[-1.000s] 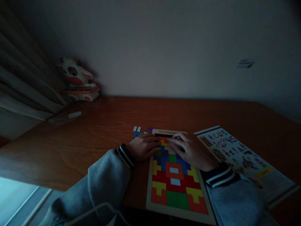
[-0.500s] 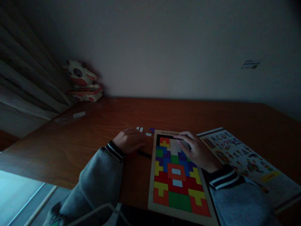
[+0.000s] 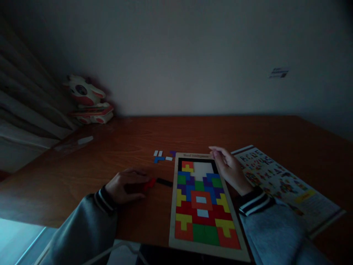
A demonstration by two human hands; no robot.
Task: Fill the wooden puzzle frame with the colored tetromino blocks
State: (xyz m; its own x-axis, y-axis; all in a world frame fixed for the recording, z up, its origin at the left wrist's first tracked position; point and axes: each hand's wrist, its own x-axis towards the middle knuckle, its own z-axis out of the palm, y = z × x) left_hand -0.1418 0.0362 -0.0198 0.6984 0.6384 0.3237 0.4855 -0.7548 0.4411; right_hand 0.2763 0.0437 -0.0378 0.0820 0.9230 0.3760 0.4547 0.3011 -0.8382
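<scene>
A wooden tray puzzle (image 3: 173,221) filled with coloured block-shaped pieces lies at the table's front, a pale gap (image 3: 203,170) near its top. Black pieces line the top edge and upper corners. My right hand (image 3: 233,173) hovers over the tray's upper right corner, fingers loosely stretched, nothing visible in them. My left hand (image 3: 127,186) rests left of the tray, fingers and thumb apart, fingertips at a red piece (image 3: 149,184); I cannot tell whether they touch it. Beside that lies a black bar (image 3: 164,182). Farther back are a blue piece (image 3: 159,159) and a purple piece (image 3: 173,153).
Several small white pieces (image 3: 168,158) lie behind the black bar. A printed pattern sheet (image 3: 286,187) is right of the tray. A cow-shaped toy (image 3: 86,99) stands at the back left by the curtain (image 3: 30,110). A pale cable (image 3: 110,250) crosses the table's front edge.
My left hand has drawn back toward the front left, uncovering the blue and red pieces. My right hand has moved off the black strip at the tray's top toward its right corner.
</scene>
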